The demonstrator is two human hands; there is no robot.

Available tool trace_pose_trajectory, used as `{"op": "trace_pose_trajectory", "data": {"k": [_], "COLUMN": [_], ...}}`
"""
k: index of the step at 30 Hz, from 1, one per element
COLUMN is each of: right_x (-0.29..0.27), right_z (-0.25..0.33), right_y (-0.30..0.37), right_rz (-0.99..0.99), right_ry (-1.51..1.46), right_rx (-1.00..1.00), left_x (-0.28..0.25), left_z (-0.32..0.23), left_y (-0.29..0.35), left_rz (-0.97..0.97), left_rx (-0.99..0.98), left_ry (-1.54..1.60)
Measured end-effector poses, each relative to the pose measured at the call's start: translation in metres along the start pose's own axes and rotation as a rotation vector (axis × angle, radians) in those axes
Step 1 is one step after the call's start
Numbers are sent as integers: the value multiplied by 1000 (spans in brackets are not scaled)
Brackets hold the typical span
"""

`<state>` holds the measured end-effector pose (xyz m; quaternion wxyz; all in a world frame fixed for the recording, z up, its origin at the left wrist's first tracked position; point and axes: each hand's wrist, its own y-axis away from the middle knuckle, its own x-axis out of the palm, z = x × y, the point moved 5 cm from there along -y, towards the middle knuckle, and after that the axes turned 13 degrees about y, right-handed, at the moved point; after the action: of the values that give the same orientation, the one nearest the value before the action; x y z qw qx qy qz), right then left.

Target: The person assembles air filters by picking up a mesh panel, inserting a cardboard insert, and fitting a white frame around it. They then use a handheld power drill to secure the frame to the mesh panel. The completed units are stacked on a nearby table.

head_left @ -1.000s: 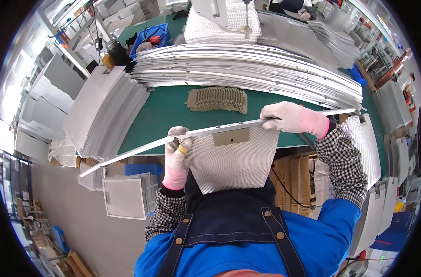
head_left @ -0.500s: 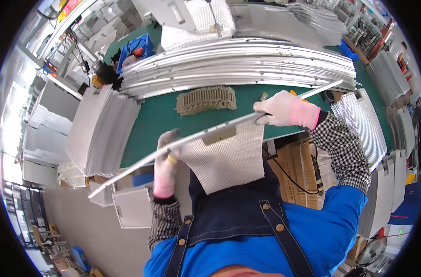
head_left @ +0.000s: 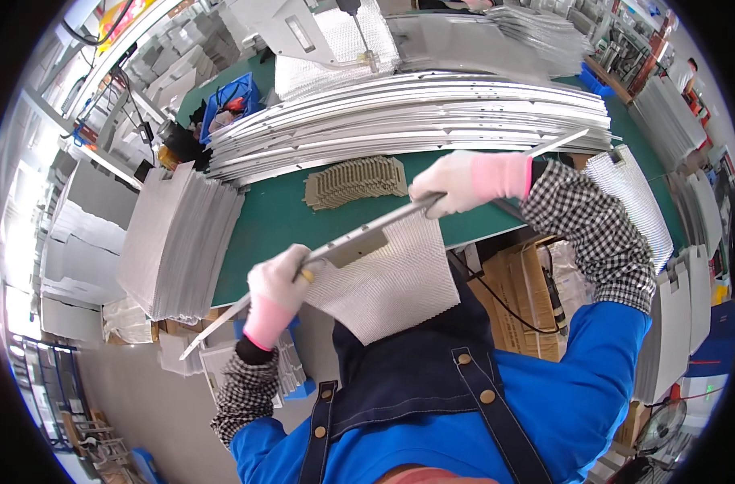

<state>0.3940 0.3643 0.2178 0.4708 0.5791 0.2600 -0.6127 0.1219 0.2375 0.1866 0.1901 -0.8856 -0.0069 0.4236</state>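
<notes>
Across my front runs a long, thin metal strip (head_left: 366,232), slanting from lower left up to the right. Along its middle hangs a white, finely textured sheet (head_left: 391,286) with a dark tan tab at its upper edge. My left hand (head_left: 277,286), in a white glove with a pink cuff, is closed around the strip just left of the sheet. Near the sheet's upper right corner, my right hand (head_left: 452,184), gloved likewise, grips the strip too. Behind the sheet, a row of beige ribbed pieces (head_left: 355,182) lies on the green tabletop (head_left: 266,230).
A pile of long metal strips (head_left: 416,113) spans the table beyond my hands. Stacked pale panels (head_left: 174,242) stand at the left, and a textured sheet (head_left: 629,194) lies at the right. A blue bin (head_left: 232,101) sits far left; cardboard (head_left: 520,294) is below the table edge.
My left hand has risen slightly, moved left and closed around the strip. My right hand has slid left along it. The strip's lower left end has shifted right.
</notes>
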Motion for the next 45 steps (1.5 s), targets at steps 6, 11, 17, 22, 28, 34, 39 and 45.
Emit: {"op": "trace_pose_trajectory", "data": {"k": [6,11,17,22,28,34,39,45], "right_x": [-51,-10,108,178,181,175,184,194], "right_z": [23,35,51,68,45,28,45,37], "right_y": [2,8,37,77,66,32,48,56], "right_rz": [-357,-468,-498,-412,-688,-665,-550,-813], "right_ry": [-471,-773,-1027,-1208,-1227,-1434,-1329,-1682], "right_rx": [86,389,398,620,504,498,511,488], "left_x": [-70,-59,-44,-37,-45,-41,-43,-43], "left_z": [-3,9,30,41,45,47,59,50], "left_y": [-20,-20,-22,-29,-35,-38,-30,-35], "left_rz": [57,156,127,144,165,113,62,17], "left_rx": [-171,-306,-334,-372,-361,-422,-523,-546], "left_ry": [305,414,393,583,636,660,747,936]}}
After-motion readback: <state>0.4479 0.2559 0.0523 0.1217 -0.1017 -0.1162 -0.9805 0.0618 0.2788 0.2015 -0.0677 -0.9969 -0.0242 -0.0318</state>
